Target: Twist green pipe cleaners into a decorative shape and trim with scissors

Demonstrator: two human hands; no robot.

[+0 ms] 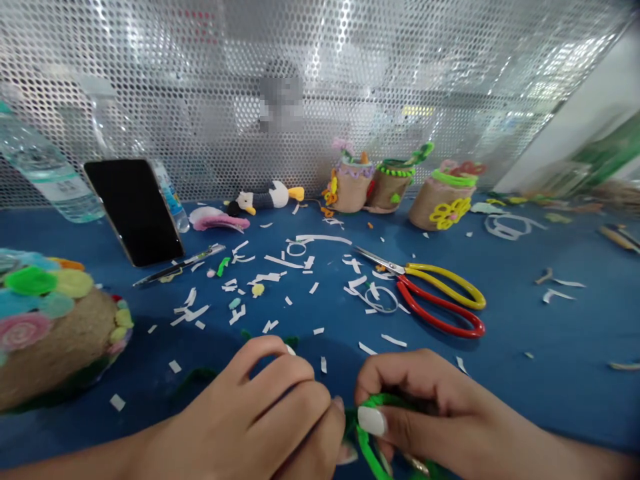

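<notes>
Near the front edge of the blue desk [505, 393], the right hand [425, 407] pinches a curved, bright green fuzzy strip [369, 455] between its fingers. The left hand's [280, 420] fingers are curled just beside it; whether they grip anything, I cannot tell. Steel scissors with yellow and red handles [403, 273] lie beyond, between the hands and the far edge.

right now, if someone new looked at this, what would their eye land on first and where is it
Probably the scissors with one yellow and one red handle, lying on the blue tabletop among white scraps. Next comes the bright green pipe cleaner pinched in the right hand, low in the view. Farther back, three decorated pots stand by the perforated metal screen.
</notes>
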